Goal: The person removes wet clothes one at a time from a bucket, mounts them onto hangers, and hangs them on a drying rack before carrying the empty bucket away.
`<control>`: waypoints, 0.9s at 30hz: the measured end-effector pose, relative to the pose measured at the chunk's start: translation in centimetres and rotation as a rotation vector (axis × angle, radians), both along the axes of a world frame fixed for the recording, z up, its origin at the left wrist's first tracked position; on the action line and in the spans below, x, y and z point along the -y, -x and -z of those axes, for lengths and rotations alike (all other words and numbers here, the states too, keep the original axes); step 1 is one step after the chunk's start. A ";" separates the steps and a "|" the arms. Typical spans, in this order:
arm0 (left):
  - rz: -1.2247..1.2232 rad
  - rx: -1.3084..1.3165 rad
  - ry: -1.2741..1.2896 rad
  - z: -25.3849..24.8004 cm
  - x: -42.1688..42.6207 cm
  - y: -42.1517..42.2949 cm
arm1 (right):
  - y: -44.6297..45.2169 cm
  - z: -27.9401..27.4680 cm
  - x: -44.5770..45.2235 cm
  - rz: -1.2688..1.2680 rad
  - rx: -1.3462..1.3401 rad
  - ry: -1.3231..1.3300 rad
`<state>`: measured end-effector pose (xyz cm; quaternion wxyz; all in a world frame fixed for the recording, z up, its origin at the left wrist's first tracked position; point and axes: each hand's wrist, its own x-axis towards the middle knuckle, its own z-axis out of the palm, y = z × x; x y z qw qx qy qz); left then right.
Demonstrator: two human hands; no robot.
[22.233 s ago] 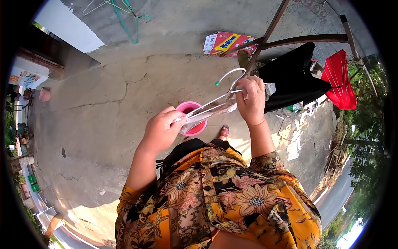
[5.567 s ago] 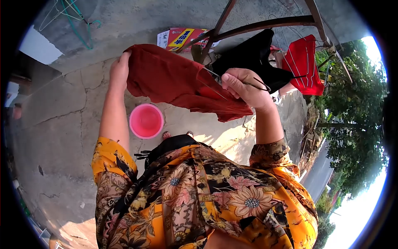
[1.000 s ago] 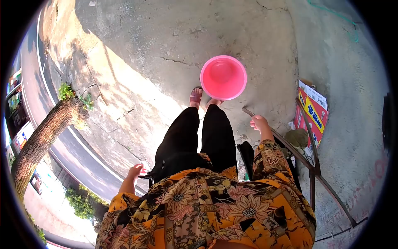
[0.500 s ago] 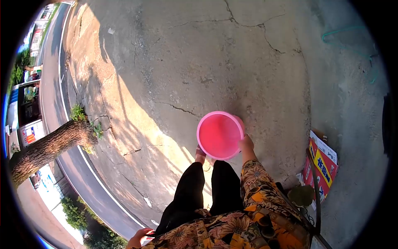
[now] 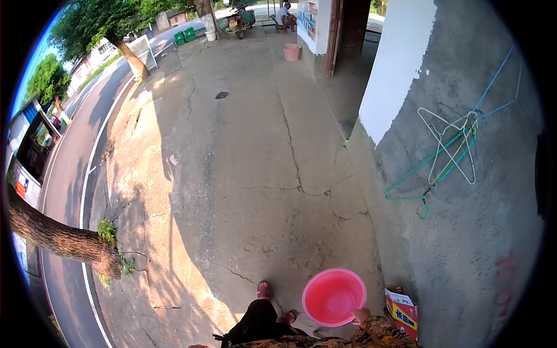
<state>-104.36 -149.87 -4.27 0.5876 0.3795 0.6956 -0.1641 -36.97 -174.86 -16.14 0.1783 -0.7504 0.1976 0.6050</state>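
Note:
A pink plastic basin (image 5: 332, 297) hangs beside my legs, its open top facing up towards me. I can see its inner wall and bottom, with nothing lying in it. My right hand (image 5: 361, 315) is closed on the basin's near right rim. Of my left hand (image 5: 198, 346) only a sliver shows at the bottom edge, and its fingers are hidden. My sandalled feet (image 5: 264, 289) stand on the concrete, left of the basin.
A red printed carton (image 5: 401, 312) stands right of the basin by the wall. Hangers (image 5: 449, 148) hang on the grey wall. A tree trunk (image 5: 64, 240) and a road lie left. Ahead are a doorway (image 5: 347, 64), another pink tub (image 5: 292, 52) and a seated person (image 5: 285, 17).
My view has tilted up from the ground to the yard ahead. The basin, still in my right hand, now sits lower and further right in view. My left hand has nearly left the picture.

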 end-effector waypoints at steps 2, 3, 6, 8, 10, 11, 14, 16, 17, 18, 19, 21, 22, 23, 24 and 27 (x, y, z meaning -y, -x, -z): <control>0.002 0.017 -0.002 1.4 -3.1 -1.7 | -5.3 1.4 1.3 -0.063 -0.203 0.379; -0.001 0.022 0.004 2.2 -4.5 -2.5 | -6.5 -0.4 1.4 0.006 -0.112 0.341; 0.018 0.030 0.043 4.8 -9.6 -5.0 | -8.2 -5.0 -0.5 0.233 0.132 0.158; 0.051 0.031 0.069 7.0 -13.3 -6.2 | -8.4 -7.8 -5.4 0.331 0.212 0.055; 0.126 0.039 0.086 9.6 -17.6 -7.4 | -8.6 -9.9 -11.5 0.412 0.269 -0.048; 0.200 0.049 0.082 11.2 -19.5 -7.8 | -8.6 -11.0 -14.8 0.437 0.287 -0.100; 1.037 0.215 -0.246 18.4 -27.0 -9.5 | -8.7 -13.4 -24.7 0.489 0.308 -0.251; 1.550 0.373 -0.648 19.2 -36.2 -13.1 | -9.4 -14.4 -30.3 0.501 0.305 -0.324; 1.651 0.475 -0.797 17.1 -41.9 -15.4 | -10.1 -14.5 -32.7 0.505 0.301 -0.347; 0.996 0.446 -0.522 11.4 -45.7 -19.6 | -10.7 -14.6 -34.8 0.505 0.297 -0.367; 0.170 0.228 -0.192 3.9 -48.7 -25.7 | -11.5 -14.5 -36.8 0.503 0.296 -0.382; 0.226 0.265 -0.290 0.2 -55.4 -30.4 | -13.4 -14.1 -40.8 0.519 0.291 -0.405; 0.200 0.294 -0.320 0.2 -58.2 -32.1 | -14.8 -13.8 -43.0 0.522 0.284 -0.421; 0.158 0.316 -0.352 0.3 -60.3 -33.4 | -16.4 -13.6 -45.6 0.521 0.278 -0.432; 0.186 0.293 -0.324 -0.2 -62.5 -35.1 | -18.3 -13.3 -49.3 0.510 0.258 -0.446; 0.164 0.186 -0.233 1.2 -64.5 -37.4 | -24.4 -12.7 -60.5 0.432 0.213 -0.485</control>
